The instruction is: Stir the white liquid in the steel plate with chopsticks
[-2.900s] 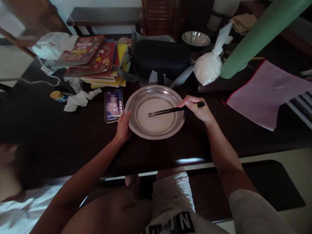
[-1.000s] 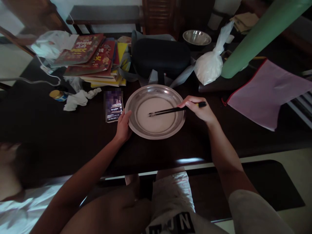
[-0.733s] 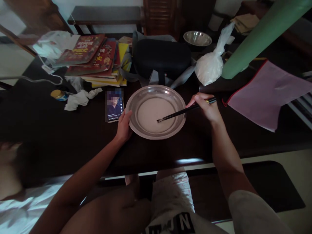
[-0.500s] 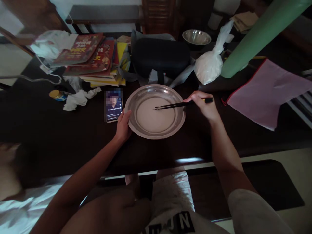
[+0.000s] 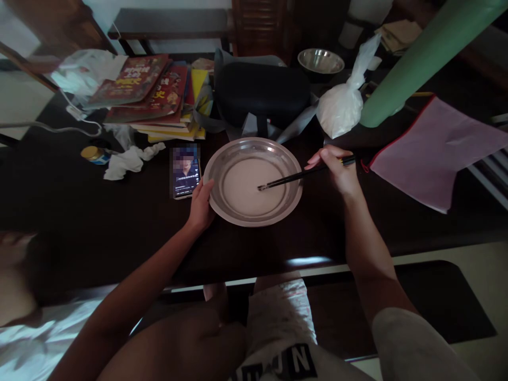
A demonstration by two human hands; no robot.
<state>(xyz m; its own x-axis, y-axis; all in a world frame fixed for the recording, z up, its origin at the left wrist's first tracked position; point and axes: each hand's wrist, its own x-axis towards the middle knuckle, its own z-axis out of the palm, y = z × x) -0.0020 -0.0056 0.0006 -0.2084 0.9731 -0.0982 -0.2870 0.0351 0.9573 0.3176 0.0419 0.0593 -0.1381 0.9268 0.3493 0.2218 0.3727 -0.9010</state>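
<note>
A round metal basin (image 5: pixel 216 203) stands on the dark table in front of me, with a pale, milky mixture (image 5: pixel 246 182) in its bottom. My left hand (image 5: pixel 201 205) grips the basin's left rim, thumb on top and the other fingers underneath or hidden. Over the right rim, my right hand (image 5: pixel 335 168) is closed around a pair of dark chopsticks (image 5: pixel 296 177). Their tips are together in the mixture near the middle and have whitish stuff on them.
Left of the basin lies a lit phone (image 5: pixel 186 172), then crumpled tissue (image 5: pixel 125 161) and a small jar (image 5: pixel 95 154). Books (image 5: pixel 146 98), a black case (image 5: pixel 262 90), a tied bag of white powder (image 5: pixel 340 108) and a green post (image 5: pixel 420 66) stand behind. Another person (image 5: pixel 24 280) is at lower left.
My right hand has shifted slightly right, and the chopstick tips have moved a little right and nearer to me in the mixture. The left hand and basin stay put.
</note>
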